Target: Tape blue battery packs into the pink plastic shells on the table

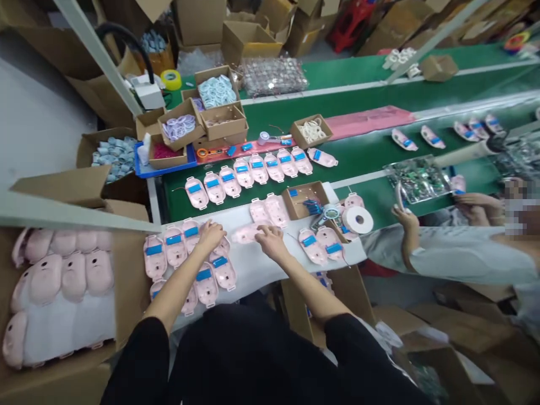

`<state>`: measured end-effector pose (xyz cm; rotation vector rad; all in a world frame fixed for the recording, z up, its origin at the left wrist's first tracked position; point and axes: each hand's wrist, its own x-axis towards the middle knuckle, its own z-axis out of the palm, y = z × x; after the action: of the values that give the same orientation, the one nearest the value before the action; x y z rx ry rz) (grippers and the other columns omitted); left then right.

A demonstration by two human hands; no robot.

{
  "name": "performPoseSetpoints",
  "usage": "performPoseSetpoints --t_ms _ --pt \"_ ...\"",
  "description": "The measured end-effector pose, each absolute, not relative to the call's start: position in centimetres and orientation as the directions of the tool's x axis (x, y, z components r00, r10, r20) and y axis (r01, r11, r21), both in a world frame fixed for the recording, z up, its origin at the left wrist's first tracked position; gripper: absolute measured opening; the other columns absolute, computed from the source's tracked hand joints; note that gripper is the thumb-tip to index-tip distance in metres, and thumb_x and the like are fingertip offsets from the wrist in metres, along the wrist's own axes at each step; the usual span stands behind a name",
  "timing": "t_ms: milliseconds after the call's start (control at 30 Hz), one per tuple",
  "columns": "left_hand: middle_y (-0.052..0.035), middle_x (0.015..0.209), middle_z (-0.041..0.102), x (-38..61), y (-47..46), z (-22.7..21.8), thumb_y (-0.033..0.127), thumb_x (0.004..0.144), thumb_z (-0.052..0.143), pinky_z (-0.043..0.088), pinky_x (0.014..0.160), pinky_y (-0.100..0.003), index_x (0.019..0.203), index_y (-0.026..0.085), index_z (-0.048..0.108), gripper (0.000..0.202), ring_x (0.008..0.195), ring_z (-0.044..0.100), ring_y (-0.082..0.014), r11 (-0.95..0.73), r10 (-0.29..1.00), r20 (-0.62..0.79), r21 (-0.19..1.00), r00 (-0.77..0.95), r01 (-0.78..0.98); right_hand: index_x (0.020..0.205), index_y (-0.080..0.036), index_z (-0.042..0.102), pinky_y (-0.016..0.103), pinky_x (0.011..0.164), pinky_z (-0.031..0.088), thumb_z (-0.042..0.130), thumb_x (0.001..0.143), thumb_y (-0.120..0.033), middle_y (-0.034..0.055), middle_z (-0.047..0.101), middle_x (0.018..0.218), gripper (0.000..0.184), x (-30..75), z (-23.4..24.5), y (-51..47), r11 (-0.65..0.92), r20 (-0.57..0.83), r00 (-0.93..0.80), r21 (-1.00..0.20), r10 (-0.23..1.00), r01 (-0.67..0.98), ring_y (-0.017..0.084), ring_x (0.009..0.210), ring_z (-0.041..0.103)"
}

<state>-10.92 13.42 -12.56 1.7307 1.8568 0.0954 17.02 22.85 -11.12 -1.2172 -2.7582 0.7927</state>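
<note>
My left hand (211, 235) is over the group of pink plastic shells with blue battery packs, at the left of the white work surface. Its fingers curl down by one pink shell (222, 247), and the fingertips are partly hidden. My right hand (272, 243) has bent fingers on the end of another pink plastic shell (243, 234), which is slightly blurred and shows no blue pack. Just behind it lie two bare pink shells (276, 209). Two shells with blue packs (310, 244) lie right of my right hand.
A row of pink shells (257, 169) stands on the green bench. A small carton (295, 205) and a white roll (358, 220) sit at the right. A big carton of shells (126, 281) stands at the left. A co-worker's hand (407, 219) holds a part.
</note>
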Motion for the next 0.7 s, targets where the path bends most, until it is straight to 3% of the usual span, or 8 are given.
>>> performPoseSetpoints --t_ms 67,167,233,300,400,467,567,700 --pt "-0.0077 0.100 0.075 -10.6 18.1 -14.7 0.013 0.086 0.056 0.019 0.124 -0.052 0.095 0.032 0.080 0.032 0.120 0.058 -0.0264 0.135 0.908 -0.417 0.406 0.052 0.904 0.104 -0.022 0.076 0.045 0.101 0.044 0.055 0.095 -0.006 0.0130 0.061 0.141 0.028 16.9 -12.1 26.0 0.706 -0.212 -0.799 -0.379 0.562 0.598 0.031 0.121 0.053" --pt "-0.0087 0.098 0.075 -10.4 21.3 -17.1 0.013 0.082 0.062 0.028 0.120 -0.049 0.092 0.027 0.080 0.026 0.118 0.059 -0.0265 0.143 0.887 -0.459 0.370 0.046 0.918 0.109 -0.021 0.076 0.035 0.097 0.048 0.051 0.100 -0.009 0.0115 0.060 0.136 0.028 15.6 -14.1 30.5 0.798 -0.257 -0.898 -0.415 0.357 0.437 0.025 0.117 0.055" --pt "-0.0097 0.117 0.073 -10.1 21.3 -17.7 0.011 0.084 0.059 0.030 0.120 -0.047 0.102 0.026 0.080 0.032 0.128 0.055 -0.0272 0.170 0.895 -0.445 0.343 0.000 0.924 0.108 -0.020 0.076 0.032 0.096 0.048 0.052 0.101 -0.012 0.0109 0.061 0.133 0.026 14.3 -15.7 32.7 0.811 -0.258 -0.924 -0.450 0.282 0.373 0.024 0.118 0.055" --pt "-0.0125 0.142 0.062 -9.2 20.1 -17.8 0.012 0.089 0.053 0.025 0.123 -0.053 0.128 0.026 0.071 0.045 0.142 0.042 -0.0312 0.241 0.910 -0.400 0.288 -0.112 0.927 0.107 -0.019 0.076 0.031 0.095 0.049 0.053 0.102 -0.012 0.0114 0.062 0.131 0.024 13.1 -17.2 34.0 0.821 -0.257 -0.938 -0.464 0.235 0.333 0.024 0.119 0.056" --pt "-0.0210 0.164 0.036 -7.1 17.8 -17.9 0.026 0.097 0.049 0.023 0.121 -0.067 0.157 0.018 0.044 0.060 0.152 0.024 -0.0425 0.492 0.851 -0.304 0.177 -0.428 0.853 0.110 -0.017 0.075 0.032 0.098 0.049 0.052 0.102 -0.012 0.0133 0.061 0.133 0.025 12.0 -18.8 34.4 0.835 -0.267 -0.940 -0.452 0.211 0.315 0.025 0.122 0.055" --pt "-0.0225 0.168 0.028 -6.0 16.9 -18.3 0.032 0.098 0.050 0.027 0.118 -0.070 0.158 0.017 0.042 0.062 0.152 0.025 -0.0464 0.595 0.788 -0.308 0.161 -0.533 0.787 0.114 -0.016 0.075 0.034 0.100 0.049 0.051 0.102 -0.012 0.0140 0.061 0.135 0.027 12.0 -19.6 34.2 0.823 -0.283 -0.931 -0.453 0.230 0.342 0.026 0.125 0.054" --pt "-0.0167 0.169 0.031 -5.3 17.0 -19.4 0.027 0.097 0.050 0.027 0.120 -0.069 0.150 0.023 0.053 0.053 0.151 0.031 -0.0437 0.559 0.806 -0.374 0.226 -0.459 0.798 0.120 -0.016 0.073 0.034 0.102 0.050 0.048 0.101 -0.010 0.0136 0.060 0.138 0.032 12.5 -20.5 33.7 0.791 -0.307 -0.910 -0.463 0.280 0.399 0.025 0.129 0.053" --pt "-0.0114 0.166 0.039 -5.4 18.2 -20.2 0.014 0.094 0.048 0.034 0.121 -0.058 0.150 0.023 0.053 0.058 0.153 0.032 -0.0373 0.457 0.875 -0.343 0.359 -0.340 0.814 0.123 -0.014 0.073 0.039 0.111 0.045 0.048 0.097 -0.005 0.0152 0.062 0.138 0.037 13.6 -20.5 33.3 0.810 -0.255 -0.912 -0.425 0.320 0.403 0.027 0.134 0.049"
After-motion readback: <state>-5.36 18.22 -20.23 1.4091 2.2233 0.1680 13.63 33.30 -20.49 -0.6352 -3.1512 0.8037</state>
